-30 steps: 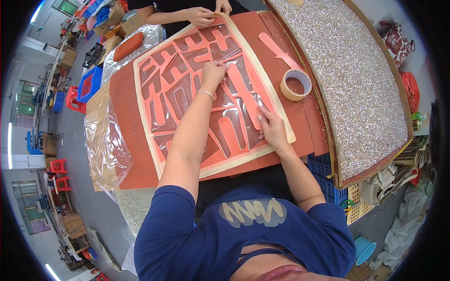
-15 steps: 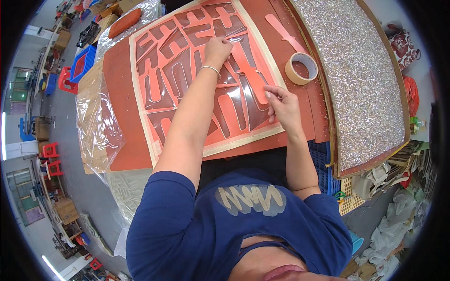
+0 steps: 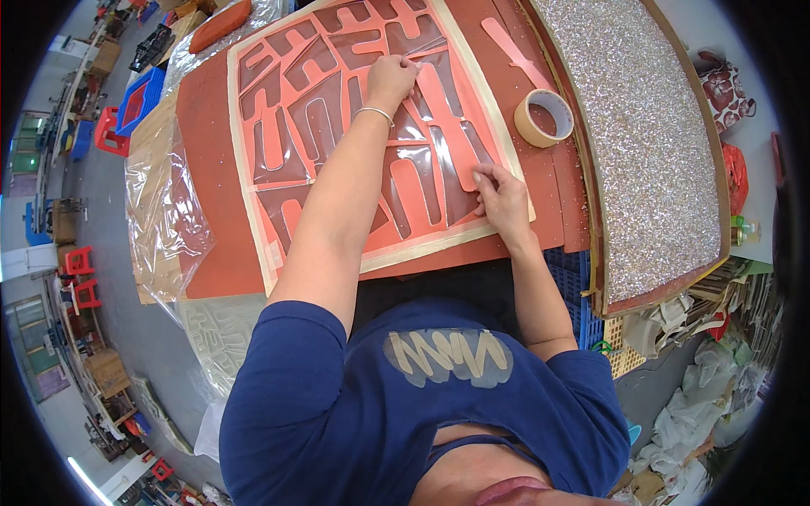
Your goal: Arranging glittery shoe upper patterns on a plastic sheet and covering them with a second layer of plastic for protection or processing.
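Observation:
A large sheet with a cream taped border [image 3: 439,255] lies in front of me, with dark see-through film panels around pink cut-out shapes. Along its right part runs a long pink shaped strip [image 3: 452,126], narrow in the middle and wider toward me. My left hand [image 3: 392,80] is closed in a pinch at the strip's far end. My right hand [image 3: 504,201] pinches its near end, close to the sheet's lower right corner. Another pink strip [image 3: 512,52] of similar shape lies to the right, beside a roll of beige tape [image 3: 527,125].
The sheet rests on a reddish-brown board [image 3: 204,169]. A glittery panel with a raised brown edge [image 3: 633,152] stands to the right. Clear plastic film [image 3: 173,219] drapes over the left side. Blue crates [image 3: 143,99] are beyond it, and another blue crate [image 3: 569,282] sits below the table's right edge.
My right hand has come slightly nearer to me and stays at the strip's near end. My left hand has shifted slightly away at the far end. The whole view has turned a little.

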### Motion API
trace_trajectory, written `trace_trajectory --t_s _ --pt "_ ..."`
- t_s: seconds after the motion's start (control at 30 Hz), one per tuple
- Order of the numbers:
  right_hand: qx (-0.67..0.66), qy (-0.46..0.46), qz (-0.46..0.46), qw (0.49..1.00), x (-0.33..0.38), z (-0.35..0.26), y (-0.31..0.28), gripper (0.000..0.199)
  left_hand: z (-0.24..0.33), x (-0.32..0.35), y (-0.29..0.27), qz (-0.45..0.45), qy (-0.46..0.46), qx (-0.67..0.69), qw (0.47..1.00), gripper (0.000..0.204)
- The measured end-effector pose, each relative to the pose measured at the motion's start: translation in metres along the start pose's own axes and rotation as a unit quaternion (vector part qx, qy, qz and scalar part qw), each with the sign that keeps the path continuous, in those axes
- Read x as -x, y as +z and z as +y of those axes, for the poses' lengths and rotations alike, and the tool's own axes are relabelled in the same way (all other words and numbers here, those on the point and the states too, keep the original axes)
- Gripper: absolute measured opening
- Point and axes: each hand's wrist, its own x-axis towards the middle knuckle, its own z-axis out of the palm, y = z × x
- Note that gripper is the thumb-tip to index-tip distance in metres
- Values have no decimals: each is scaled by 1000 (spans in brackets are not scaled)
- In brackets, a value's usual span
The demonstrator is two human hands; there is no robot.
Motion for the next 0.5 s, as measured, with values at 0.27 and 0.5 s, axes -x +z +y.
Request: trace_trajectory --t_s 0.27,0.5 --pt "137 -313 108 934 1 16 3 17 -3 -3 0 -14 -10 17 1000 25" --pt "96 -209 103 968 -3 24 3 18 -7 -4 1 -8 30 -35 999 28"
